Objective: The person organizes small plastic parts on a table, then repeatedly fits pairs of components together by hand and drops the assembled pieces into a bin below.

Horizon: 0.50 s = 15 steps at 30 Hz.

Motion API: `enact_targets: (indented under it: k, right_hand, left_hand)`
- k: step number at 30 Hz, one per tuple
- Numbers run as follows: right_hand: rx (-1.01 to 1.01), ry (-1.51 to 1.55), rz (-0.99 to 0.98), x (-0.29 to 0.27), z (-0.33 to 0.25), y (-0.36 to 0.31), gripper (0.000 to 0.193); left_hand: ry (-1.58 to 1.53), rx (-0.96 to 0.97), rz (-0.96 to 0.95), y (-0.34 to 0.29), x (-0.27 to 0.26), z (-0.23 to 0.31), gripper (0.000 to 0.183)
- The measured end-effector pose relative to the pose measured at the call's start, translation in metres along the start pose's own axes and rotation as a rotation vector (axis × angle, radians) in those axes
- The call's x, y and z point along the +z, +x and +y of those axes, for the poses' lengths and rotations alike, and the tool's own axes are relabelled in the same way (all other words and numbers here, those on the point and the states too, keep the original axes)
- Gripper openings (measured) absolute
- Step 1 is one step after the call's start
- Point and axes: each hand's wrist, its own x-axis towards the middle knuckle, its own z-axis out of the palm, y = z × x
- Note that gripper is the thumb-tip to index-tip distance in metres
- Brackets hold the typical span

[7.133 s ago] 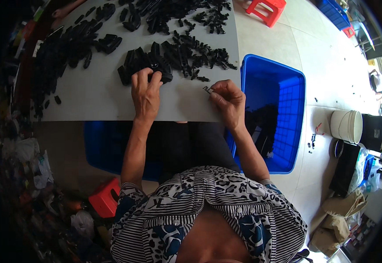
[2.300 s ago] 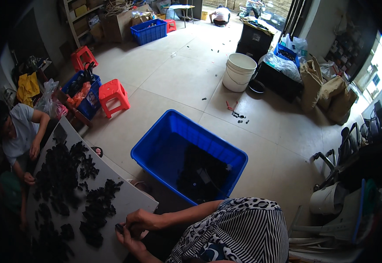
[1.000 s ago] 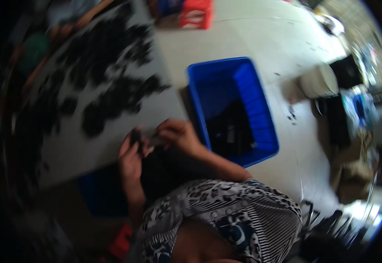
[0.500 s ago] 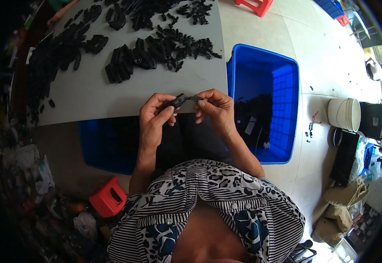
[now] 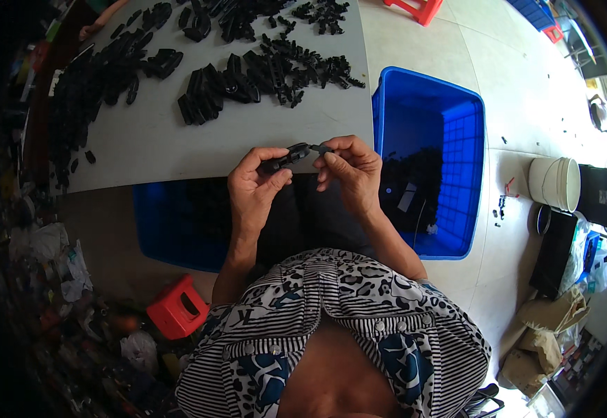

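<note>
- Black, glossy and elongated, a rounded casing-like part (image 5: 286,159) sits in the bare left hand (image 5: 253,180); from my remote seat I see its thumb and fingers clamped on it from both sides.
- Small, dark and narrow, a clip-like piece (image 5: 321,149) is pinched between thumb and forefinger of the bare right hand (image 5: 352,174). Its left end meets the casing-like part's right end, or nearly so; I cannot tell whether the two are joined.
- I find both held things over the near edge of a pale grey, flat-topped table (image 5: 178,150), between the two hands.
- Beyond the hands I make out a cluster of long black pieces (image 5: 216,89) lying side by side, with a scatter of small, jagged black bits (image 5: 314,66) just to its right.
- Along the table's left side I see a dense heap of dark, oblong pieces (image 5: 105,78).
- To the right of the table I have a deep blue plastic bin (image 5: 462,167) with dark contents; a second blue plastic bin (image 5: 178,245) is partly hidden under the tabletop.
- At lower left I see a red plastic stool (image 5: 178,306); well off to the right, a white round bucket (image 5: 551,182) is on the pale tiled floor (image 5: 450,282).
- At upper left, part of another person's arm (image 5: 108,14) shows beside the table.
</note>
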Motion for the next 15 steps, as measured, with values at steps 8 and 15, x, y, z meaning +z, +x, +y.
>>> enact_targets:
  k: [8,15]
  right_hand:
    - [-0.015,-0.038,0.004,0.014,0.006,-0.001,0.012]
    - [-0.028,-0.203,-0.114,0.022,-0.002,0.003,0.01]
  left_hand:
    - [-0.357,-0.168,-0.121,-0.002,-0.005,-0.006,0.021]
    - [-0.253,-0.238,-0.174,0.005,-0.003,0.001,0.033]
